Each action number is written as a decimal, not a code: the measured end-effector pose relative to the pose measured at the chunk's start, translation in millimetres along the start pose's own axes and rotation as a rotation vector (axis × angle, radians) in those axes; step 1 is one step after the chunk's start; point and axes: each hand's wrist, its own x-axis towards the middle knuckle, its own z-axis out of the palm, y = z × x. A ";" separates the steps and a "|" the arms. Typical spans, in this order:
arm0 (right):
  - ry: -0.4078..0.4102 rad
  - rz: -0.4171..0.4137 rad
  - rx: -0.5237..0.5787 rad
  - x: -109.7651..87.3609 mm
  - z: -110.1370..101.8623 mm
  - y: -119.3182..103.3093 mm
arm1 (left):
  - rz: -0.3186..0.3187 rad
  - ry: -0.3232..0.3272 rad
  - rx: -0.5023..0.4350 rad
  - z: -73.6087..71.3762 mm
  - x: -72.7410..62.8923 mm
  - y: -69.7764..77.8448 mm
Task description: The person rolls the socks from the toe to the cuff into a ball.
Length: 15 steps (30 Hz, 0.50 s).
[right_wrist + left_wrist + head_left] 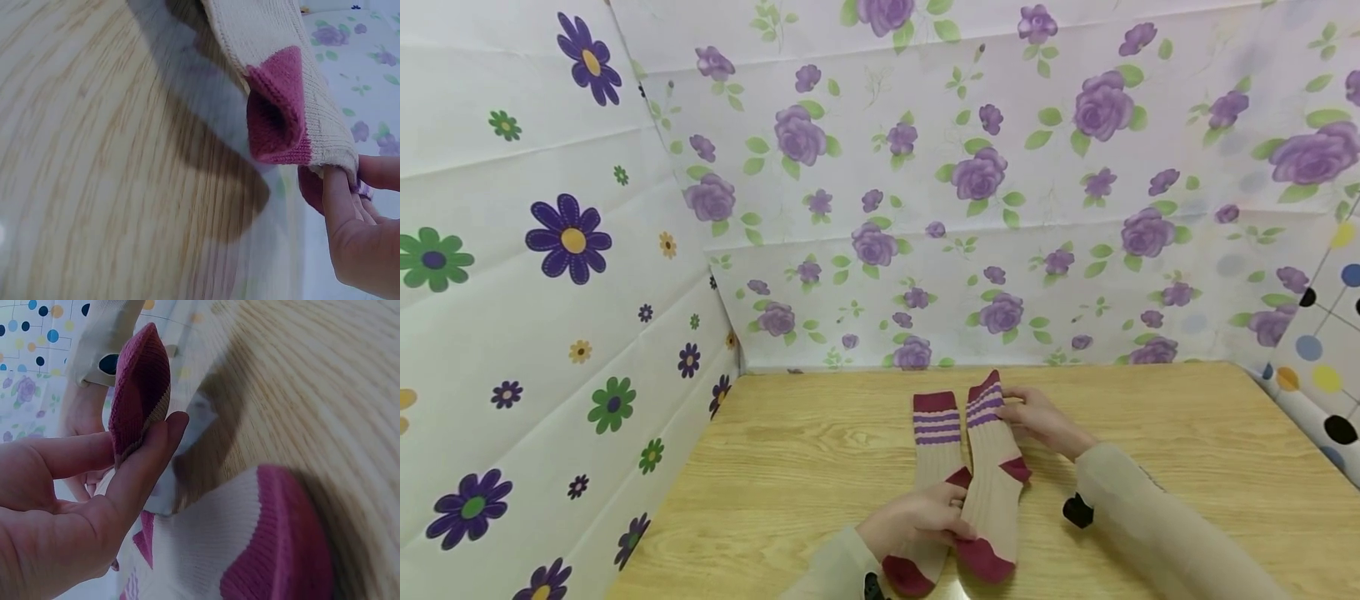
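Note:
Two matching cream socks with maroon cuffs, heels and toes and purple stripes are at the table's middle. The left sock (936,429) lies flat, its foot partly covered by my left hand (919,518). The right sock (988,492) is raised off the table, casting a shadow beneath it in the right wrist view. My left hand pinches this sock near its maroon toe (140,381) between thumb and fingers. At the other end, my right hand (1043,419) pinches the striped leg just below the cuff. The maroon heel (278,112) hangs between both hands.
The socks are on a wood-grain table (805,467). A white sheet with purple roses (977,175) stands along the back edge, and a daisy-patterned sheet (572,242) is at the left. A dotted sheet (1309,348) borders the right side.

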 end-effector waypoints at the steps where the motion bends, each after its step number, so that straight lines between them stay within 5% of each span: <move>1: 0.005 0.005 0.006 0.7 0.7 -0.3 | 0.000 -0.001 0.001 -1.2 -0.1 -0.7; 15: -0.037 -0.040 0.026 4.4 11.3 -3.3 | 0.028 0.000 0.107 -14.5 -5.9 -11.4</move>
